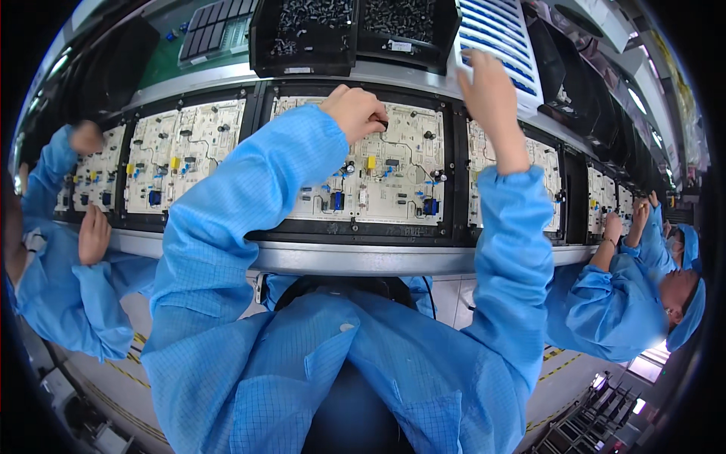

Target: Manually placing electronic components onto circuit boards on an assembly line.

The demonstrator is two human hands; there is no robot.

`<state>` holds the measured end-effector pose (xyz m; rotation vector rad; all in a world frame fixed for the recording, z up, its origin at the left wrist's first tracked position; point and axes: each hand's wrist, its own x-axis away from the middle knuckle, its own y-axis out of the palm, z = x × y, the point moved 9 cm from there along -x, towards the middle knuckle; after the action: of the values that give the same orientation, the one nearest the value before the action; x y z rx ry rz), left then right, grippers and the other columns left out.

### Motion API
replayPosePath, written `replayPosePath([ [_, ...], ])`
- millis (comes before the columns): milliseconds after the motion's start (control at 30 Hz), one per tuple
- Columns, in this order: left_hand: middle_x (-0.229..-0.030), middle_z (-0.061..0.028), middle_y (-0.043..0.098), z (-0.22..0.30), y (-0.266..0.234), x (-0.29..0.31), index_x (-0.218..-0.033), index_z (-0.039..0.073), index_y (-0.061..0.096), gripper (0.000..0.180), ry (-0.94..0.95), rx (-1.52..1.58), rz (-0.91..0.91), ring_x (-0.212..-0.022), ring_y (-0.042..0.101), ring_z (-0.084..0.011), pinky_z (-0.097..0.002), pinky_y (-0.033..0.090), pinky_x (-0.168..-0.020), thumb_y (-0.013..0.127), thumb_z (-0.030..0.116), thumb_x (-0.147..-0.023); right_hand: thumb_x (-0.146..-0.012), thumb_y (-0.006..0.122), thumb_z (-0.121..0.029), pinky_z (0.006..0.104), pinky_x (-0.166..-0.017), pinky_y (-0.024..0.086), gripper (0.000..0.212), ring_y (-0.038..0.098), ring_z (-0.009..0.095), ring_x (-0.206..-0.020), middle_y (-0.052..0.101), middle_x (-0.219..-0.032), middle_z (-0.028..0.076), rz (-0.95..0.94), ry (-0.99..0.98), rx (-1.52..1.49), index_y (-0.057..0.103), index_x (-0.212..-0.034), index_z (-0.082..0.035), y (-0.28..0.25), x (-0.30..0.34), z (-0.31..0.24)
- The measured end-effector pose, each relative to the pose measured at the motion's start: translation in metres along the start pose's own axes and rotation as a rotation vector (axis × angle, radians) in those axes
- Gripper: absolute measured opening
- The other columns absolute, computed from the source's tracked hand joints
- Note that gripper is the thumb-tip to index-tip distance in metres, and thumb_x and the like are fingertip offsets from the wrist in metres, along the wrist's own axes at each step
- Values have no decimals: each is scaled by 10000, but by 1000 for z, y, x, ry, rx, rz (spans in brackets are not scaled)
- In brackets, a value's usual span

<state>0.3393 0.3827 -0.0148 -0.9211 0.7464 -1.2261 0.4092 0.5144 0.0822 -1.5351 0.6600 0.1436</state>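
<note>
My left hand (354,113) is over the upper part of a cream circuit board (412,155) in a black frame. Its fingertips pinch a small black component (383,125) at the board's surface. Yellow, blue and black parts stand on the board, some hidden behind my left sleeve. Farther right, my right hand (490,92) is raised beside a white tray (534,85) with rows of blue and white strips. Its fingers are apart and slightly blurred, near the tray's left edge, with nothing visible between them.
Two black bins (302,34) of small dark parts stand beyond the board. More framed boards (185,151) line both sides, above a metal rail (363,259). A co-worker's hand (94,234) is at the left; another co-worker (616,303) sits at the right. Black bins (586,94) continue rightward.
</note>
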Motion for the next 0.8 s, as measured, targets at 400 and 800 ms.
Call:
replayPosePath([
  [400,-814,15,582,17,-8,2,-817,132,615,159,44,-139,44,-856,537,-166,-313,337,-816,646,261,-729,-793,544,-252,407,-752,432,217,524,330,-834,520,-876,150,186,125,24,585,-979,-149,53,-41,116],
  [800,-840,6,581,14,-17,11,-830,146,631,183,24,-133,35,-889,533,-154,-320,325,-817,670,273,-703,-753,548,-162,436,-677,424,166,515,363,-770,519,-799,212,167,166,-30,594,-856,-40,26,-46,79],
])
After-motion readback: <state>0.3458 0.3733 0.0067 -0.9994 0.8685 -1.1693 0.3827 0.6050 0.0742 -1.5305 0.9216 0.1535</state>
